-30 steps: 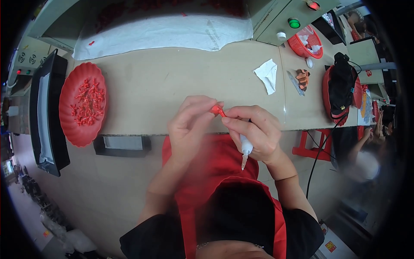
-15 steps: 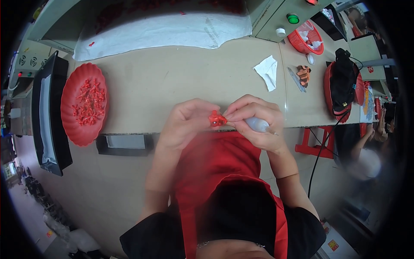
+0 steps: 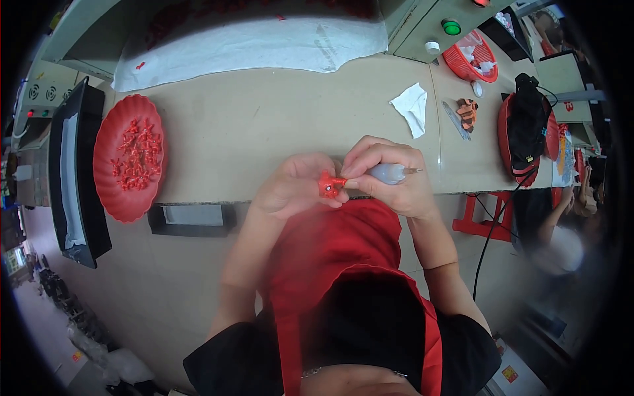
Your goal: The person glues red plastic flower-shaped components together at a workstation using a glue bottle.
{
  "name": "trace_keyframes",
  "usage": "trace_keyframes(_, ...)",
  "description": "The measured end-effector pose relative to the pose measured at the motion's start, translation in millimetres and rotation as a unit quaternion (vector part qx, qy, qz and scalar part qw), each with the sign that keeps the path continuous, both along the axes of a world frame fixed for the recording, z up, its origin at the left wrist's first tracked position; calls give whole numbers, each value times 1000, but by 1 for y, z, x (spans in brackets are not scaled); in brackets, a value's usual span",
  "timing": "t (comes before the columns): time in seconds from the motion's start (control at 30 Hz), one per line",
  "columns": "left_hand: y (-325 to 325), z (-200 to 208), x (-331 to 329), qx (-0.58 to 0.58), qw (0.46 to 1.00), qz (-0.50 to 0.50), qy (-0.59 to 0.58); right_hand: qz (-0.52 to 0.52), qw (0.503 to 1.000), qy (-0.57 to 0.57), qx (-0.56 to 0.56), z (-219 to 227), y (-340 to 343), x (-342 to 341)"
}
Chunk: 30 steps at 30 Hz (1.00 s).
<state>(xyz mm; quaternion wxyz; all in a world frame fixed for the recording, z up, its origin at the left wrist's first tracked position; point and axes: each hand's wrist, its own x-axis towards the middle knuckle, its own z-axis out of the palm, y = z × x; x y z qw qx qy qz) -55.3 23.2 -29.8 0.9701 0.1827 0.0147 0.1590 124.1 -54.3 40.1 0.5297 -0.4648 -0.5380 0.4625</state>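
Note:
My left hand (image 3: 294,188) pinches a small red plastic part (image 3: 328,185) at the near edge of the beige workbench (image 3: 264,125). My right hand (image 3: 389,175) is closed around a grey-white pen-like hand tool (image 3: 389,173), with its fingertips touching the red part. Both hands meet just above my red apron (image 3: 330,251). A red scalloped plate (image 3: 122,162) with several similar small red parts lies far left on the bench.
A crumpled white tissue (image 3: 413,105) and a small knife (image 3: 456,119) lie at the right. A red basket (image 3: 475,59) sits at the back right, a white sheet (image 3: 251,46) at the back, a dark tray (image 3: 69,175) on the left. Another person sits at right (image 3: 561,224).
Both hands have dropped slightly toward the bench's near edge. The right hand turned the tool from pointing down to lying sideways. The red part stays pinched between the fingertips.

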Motion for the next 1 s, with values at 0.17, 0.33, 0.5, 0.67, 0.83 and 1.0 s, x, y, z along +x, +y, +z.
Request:
trace_keyframes(0.17, -1, -4, 3, -12, 1000, 0, -29, -18, 1000, 7, -18, -1, 1, 1)
trace_keyframes(0.33, -10, -7, 8, -143, 985, 32, -93, -98, 988, -108, -41, -5, 4, 16)
trace_keyframes(0.5, -13, -10, 12, -300, 941, 59, -144, -334, 797, -499, -61, -46, 11, 75)
trace_keyframes(0.67, -11, -9, 15, -365, 909, 72, -189, -340, 724, -583, -141, -55, 15, 82)
trace_keyframes(0.83, -11, -15, 12, -224, 960, 128, -106, -234, 959, -35, -158, -16, 12, 46)
trace_keyframes(1.0, -18, 4, 18, -84, 979, 186, -17, -129, 981, -120, 83, 7, 13, -8)
